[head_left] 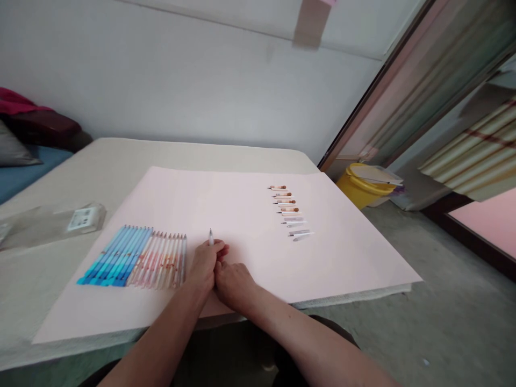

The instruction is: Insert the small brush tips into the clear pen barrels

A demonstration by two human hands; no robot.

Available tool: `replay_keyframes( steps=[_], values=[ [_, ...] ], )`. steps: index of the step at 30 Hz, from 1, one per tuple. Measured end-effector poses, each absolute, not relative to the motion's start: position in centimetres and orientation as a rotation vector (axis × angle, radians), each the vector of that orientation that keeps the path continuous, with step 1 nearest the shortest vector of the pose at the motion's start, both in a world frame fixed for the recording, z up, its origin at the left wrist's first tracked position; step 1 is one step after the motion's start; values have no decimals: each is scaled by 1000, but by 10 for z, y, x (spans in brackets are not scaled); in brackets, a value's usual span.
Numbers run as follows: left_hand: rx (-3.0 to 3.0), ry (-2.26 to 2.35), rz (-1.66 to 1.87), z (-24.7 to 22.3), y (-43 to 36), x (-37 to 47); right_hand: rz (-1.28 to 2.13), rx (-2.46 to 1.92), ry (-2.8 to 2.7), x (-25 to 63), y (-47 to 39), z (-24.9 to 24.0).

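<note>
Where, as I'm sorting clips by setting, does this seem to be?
Probably a room in a home, perhaps doubling as a small workspace: there is a grey cushion, a yellow bucket, and a table with pens laid side by side.

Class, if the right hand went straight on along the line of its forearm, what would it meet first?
The right hand would most likely meet the left hand, which holds a pen; the two hands seem to touch, though depth is unclear.
</note>
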State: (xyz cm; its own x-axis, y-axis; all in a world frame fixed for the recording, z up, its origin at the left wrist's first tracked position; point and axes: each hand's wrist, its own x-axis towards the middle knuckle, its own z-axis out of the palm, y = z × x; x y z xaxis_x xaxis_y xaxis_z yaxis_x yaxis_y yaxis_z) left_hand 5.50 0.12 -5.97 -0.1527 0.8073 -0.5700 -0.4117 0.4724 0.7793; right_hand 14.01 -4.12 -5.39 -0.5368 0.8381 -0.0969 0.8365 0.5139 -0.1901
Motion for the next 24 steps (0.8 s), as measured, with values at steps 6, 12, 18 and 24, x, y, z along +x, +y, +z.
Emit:
replay_keyframes(
  steps=[6, 12, 18, 24],
  values=[
    [402, 1342, 1106, -61, 2, 54, 330, -1491, -2726, 140, -41, -54],
    [388, 1336, 1117, -61, 2, 55, 336, -1515, -2737, 140, -41, -53],
    [373, 1336, 1115, -59, 1, 56, 353, -1519, -2741, 140, -41, -52],
    [380, 1337, 1112, -62, 2, 55, 320, -1493, -2749, 140, -42, -54]
  ],
)
